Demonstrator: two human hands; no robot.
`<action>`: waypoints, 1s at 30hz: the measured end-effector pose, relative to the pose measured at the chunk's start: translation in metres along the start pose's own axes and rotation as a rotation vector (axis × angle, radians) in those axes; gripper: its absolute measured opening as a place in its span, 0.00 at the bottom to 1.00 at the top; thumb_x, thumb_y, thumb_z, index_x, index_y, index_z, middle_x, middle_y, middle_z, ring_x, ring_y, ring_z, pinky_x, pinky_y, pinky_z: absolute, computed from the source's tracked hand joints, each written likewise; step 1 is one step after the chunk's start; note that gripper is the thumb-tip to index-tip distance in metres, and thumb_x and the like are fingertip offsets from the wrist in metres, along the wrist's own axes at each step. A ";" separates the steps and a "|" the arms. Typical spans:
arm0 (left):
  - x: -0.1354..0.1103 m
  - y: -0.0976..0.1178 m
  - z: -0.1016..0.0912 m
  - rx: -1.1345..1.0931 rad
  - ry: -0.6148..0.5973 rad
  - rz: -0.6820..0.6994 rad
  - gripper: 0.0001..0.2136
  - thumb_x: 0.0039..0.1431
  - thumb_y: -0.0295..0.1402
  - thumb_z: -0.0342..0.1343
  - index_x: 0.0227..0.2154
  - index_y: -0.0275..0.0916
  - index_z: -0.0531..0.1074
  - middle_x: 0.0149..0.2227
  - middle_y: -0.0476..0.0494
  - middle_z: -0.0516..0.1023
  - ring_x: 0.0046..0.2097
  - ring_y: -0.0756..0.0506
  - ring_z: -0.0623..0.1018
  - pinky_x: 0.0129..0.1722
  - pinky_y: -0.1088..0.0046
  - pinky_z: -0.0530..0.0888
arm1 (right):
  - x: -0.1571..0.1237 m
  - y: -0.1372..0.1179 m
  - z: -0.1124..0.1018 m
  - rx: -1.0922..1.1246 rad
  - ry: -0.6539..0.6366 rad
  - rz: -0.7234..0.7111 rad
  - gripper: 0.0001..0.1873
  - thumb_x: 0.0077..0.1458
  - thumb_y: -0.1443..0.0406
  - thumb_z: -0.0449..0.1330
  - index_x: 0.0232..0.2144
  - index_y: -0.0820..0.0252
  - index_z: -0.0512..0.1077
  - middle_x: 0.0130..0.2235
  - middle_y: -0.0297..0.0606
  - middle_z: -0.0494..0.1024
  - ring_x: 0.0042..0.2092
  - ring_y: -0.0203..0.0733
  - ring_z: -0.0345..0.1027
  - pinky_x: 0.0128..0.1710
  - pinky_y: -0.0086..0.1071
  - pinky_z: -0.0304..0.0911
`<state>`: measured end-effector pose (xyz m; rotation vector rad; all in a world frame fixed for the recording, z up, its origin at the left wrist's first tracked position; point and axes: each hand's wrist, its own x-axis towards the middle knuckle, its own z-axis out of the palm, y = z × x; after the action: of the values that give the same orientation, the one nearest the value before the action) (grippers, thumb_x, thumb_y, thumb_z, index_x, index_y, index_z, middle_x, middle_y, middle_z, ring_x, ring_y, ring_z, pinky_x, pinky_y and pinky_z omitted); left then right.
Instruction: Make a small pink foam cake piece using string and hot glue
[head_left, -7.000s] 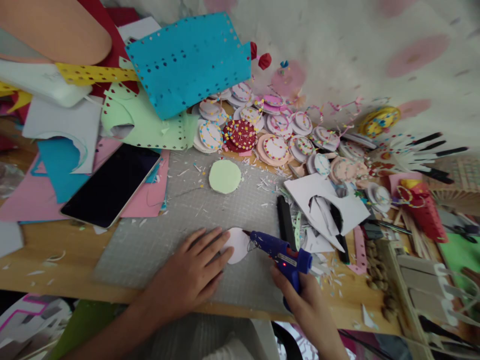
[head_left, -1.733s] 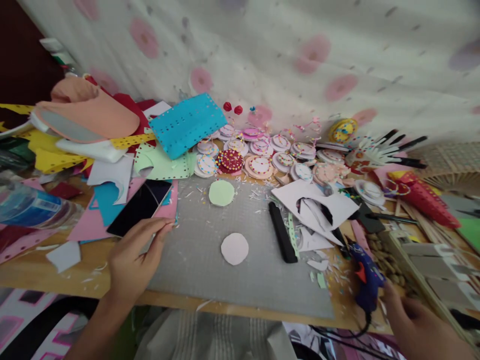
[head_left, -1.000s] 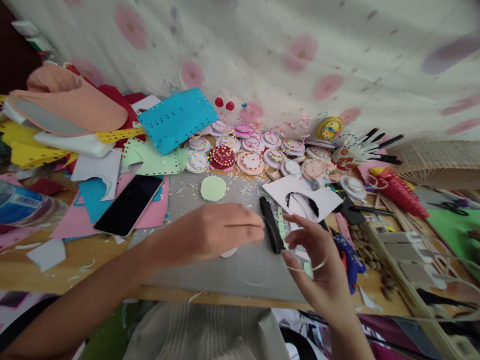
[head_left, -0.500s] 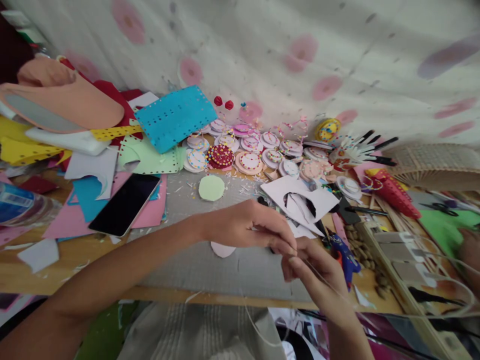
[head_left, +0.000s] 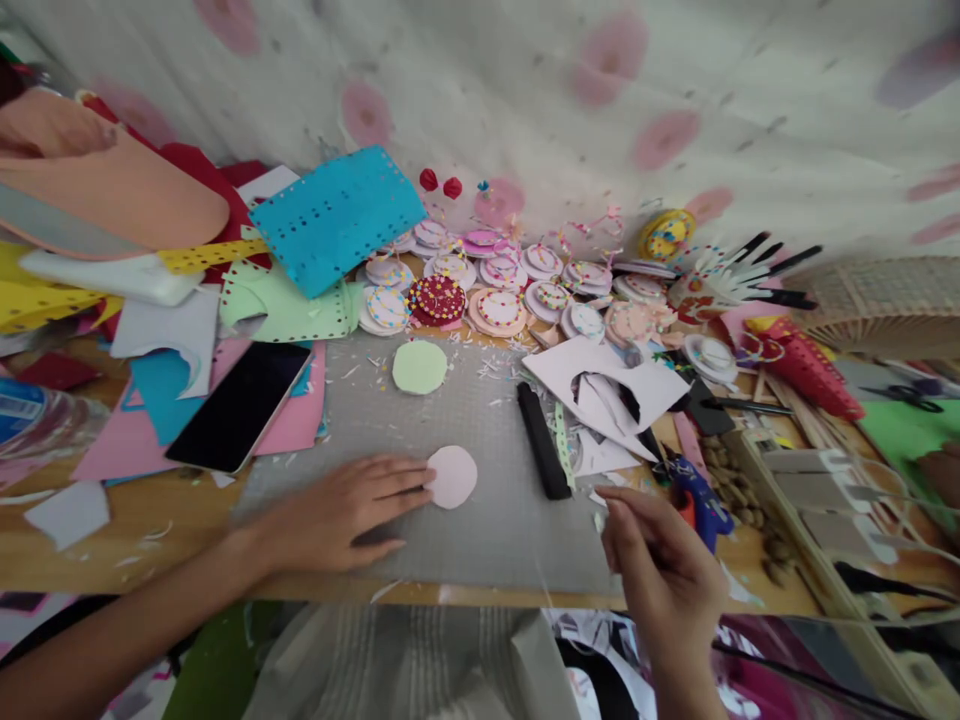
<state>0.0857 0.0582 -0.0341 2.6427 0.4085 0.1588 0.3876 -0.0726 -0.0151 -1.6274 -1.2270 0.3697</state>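
My left hand (head_left: 360,512) lies palm down on the grey cutting mat (head_left: 480,555), fingers stretched out. Its fingertips touch the left edge of a pale pink paper disc (head_left: 454,478). To the right, my right hand (head_left: 664,560) is held near the mat's right edge, thumb and forefinger pinched together. What sits in that pinch is too small to make out. A light green disc (head_left: 419,367) lies further back on the mat. Between the hands, toward the right, are a black cutter-like tool (head_left: 543,442) and a narrow green strip (head_left: 562,445).
Decorated small paper hats (head_left: 498,311) crowd the back. A phone (head_left: 240,405) rests on coloured sheets at left, near a plastic bottle (head_left: 45,420). Right of the mat are a cut white sheet (head_left: 607,395), a blue glue gun (head_left: 701,500) and a power strip (head_left: 806,540).
My hands, together before with a thin strand by them, have parted. The left has come down leftward to the pink disc; the right has shifted slightly right. The black tool is uncovered.
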 end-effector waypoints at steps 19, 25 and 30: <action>0.008 0.037 0.033 -0.069 0.071 -0.073 0.29 0.57 0.35 0.54 0.61 0.33 0.60 0.62 0.32 0.66 0.63 0.35 0.65 0.61 0.53 0.64 | 0.023 0.006 0.014 -0.220 -0.367 -0.538 0.15 0.56 0.78 0.48 0.38 0.55 0.67 0.24 0.34 0.70 0.25 0.38 0.63 0.24 0.29 0.58; 0.019 0.050 0.050 -0.116 0.021 -0.089 0.38 0.56 0.40 0.54 0.66 0.30 0.48 0.68 0.28 0.51 0.68 0.33 0.55 0.60 0.54 0.65 | 0.026 -0.004 0.016 -0.211 -0.384 -0.469 0.17 0.58 0.78 0.47 0.38 0.55 0.70 0.35 0.40 0.76 0.32 0.37 0.72 0.29 0.29 0.66; 0.020 0.056 0.050 -0.088 0.178 -0.088 0.27 0.58 0.32 0.52 0.61 0.30 0.59 0.61 0.29 0.66 0.62 0.36 0.67 0.58 0.56 0.68 | 0.035 -0.007 0.029 -0.189 -0.478 -0.488 0.18 0.58 0.78 0.46 0.38 0.55 0.70 0.29 0.36 0.74 0.29 0.36 0.68 0.26 0.27 0.63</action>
<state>0.1284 -0.0044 -0.0520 2.5279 0.5628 0.3762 0.3781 -0.0280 -0.0109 -1.3671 -2.0184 0.3483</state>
